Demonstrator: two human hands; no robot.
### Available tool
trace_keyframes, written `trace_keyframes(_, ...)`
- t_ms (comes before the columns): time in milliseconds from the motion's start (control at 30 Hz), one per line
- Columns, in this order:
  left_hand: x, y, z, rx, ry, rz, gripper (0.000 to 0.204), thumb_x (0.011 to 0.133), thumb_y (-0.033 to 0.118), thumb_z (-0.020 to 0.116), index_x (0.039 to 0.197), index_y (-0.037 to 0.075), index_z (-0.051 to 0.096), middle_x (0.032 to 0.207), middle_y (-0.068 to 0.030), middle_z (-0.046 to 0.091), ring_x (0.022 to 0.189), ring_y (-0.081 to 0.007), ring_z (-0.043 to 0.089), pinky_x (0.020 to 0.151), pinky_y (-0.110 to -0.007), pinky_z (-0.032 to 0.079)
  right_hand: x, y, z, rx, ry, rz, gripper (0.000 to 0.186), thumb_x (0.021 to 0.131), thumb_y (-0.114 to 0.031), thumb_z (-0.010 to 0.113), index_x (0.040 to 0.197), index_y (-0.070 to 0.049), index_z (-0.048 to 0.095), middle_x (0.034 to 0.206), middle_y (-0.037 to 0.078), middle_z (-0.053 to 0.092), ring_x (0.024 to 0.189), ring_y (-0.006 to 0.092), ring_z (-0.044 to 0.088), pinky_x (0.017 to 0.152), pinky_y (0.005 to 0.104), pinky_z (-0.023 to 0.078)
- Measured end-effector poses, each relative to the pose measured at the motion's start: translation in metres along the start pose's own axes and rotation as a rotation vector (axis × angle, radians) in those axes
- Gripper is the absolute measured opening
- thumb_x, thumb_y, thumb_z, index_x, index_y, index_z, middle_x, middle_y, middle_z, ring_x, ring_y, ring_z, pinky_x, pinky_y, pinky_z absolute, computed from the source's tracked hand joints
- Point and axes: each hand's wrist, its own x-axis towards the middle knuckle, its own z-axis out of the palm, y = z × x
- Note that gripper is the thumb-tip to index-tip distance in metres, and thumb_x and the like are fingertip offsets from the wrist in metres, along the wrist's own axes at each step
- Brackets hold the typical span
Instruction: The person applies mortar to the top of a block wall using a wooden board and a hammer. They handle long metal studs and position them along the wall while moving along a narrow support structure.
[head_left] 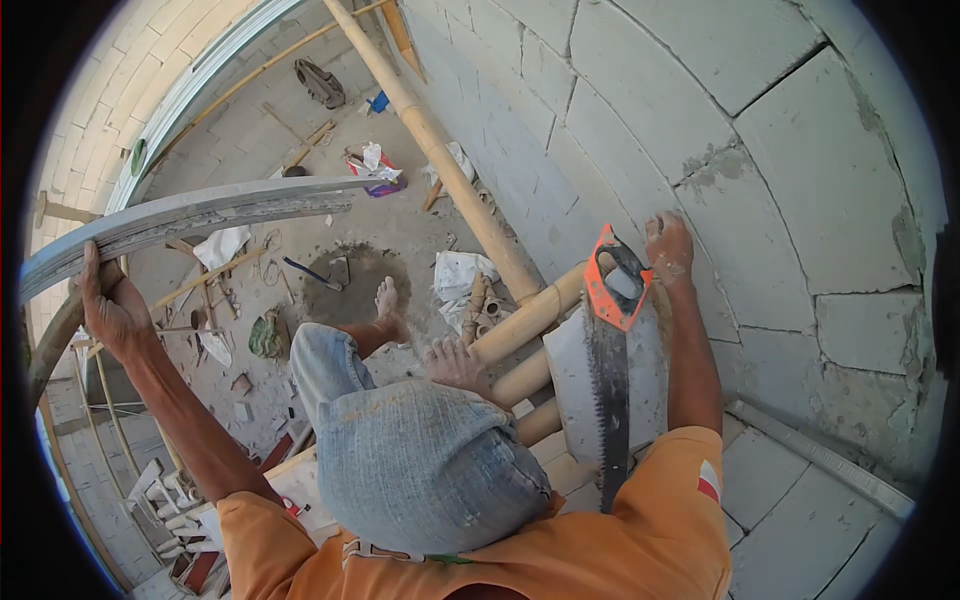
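At the left, my left hand (112, 305) is closed round a brownish pole (58, 335), close under a long grey metal channel (200, 212). My right hand (670, 248) rests against the grey block wall (640, 130), fingers slightly bent and holding nothing visible. Just left of that hand is the orange-and-black handle of a handsaw (610, 375), its toothed dark blade pointing back toward me. The saw lies over a pale block (575, 385), which sits by the bamboo poles (530, 325). My bent leg in jeans and bare feet show in the middle.
A long bamboo pole (430, 140) slants up beside the wall. Far below, the floor (330, 235) holds white sacks (462, 275), a green bundle (268, 333) and scattered debris. Pale blocks (780, 500) and a metal straightedge (820, 458) lie at the right.
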Motion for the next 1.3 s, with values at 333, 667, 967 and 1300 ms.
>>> trace_keyframes(333,0.006,-0.024,0.125,-0.002,-0.194,0.049,0.027,0.086,0.0,0.066,0.11,-0.01,0.059,0.111,-0.0164,0.063,0.108,-0.0215,0.06,0.104,-0.036,0.044,0.029,-0.163,0.111,0.064,-0.472,-0.118,0.042,0.085,-0.032,0.065,0.109,0.002,0.06,0.107,0.022,0.063,0.101,0.0385,0.064,0.086,0.0457,0.052)
trace_keyframes(667,-0.003,-0.05,0.158,-0.065,-0.145,-0.024,0.016,0.084,-0.002,0.065,0.099,-0.006,0.064,0.104,-0.0128,0.066,0.103,-0.0199,0.062,0.101,-0.034,0.046,-0.022,-0.124,0.256,0.041,-0.894,0.252,0.086,0.068,-0.044,0.083,0.129,0.005,0.047,0.13,0.023,0.056,0.119,0.0341,0.057,0.098,0.04,0.049)
trace_keyframes(967,-0.007,-0.071,0.184,-0.042,-0.07,-0.101,0.014,0.083,-0.001,0.066,0.096,-0.004,0.066,0.101,-0.0114,0.067,0.1,-0.019,0.063,0.098,-0.036,0.047,-0.038,-0.117,0.256,0.232,-0.769,0.361,0.083,0.061,-0.048,0.083,0.123,0.0,0.055,0.122,0.026,0.06,0.115,0.0376,0.059,0.096,0.0433,0.049)
trace_keyframes(1300,0.009,-0.106,0.231,-0.021,-0.125,-0.076,0.015,0.087,0.0,0.062,0.098,-0.008,0.067,0.1,-0.0131,0.066,0.1,-0.0221,0.063,0.096,-0.04,0.051,-0.045,-0.124,0.245,0.197,-0.667,0.36,0.066,0.066,-0.042,0.08,0.114,-0.004,0.056,0.108,0.022,0.066,0.103,0.0386,0.064,0.085,0.0463,0.052)
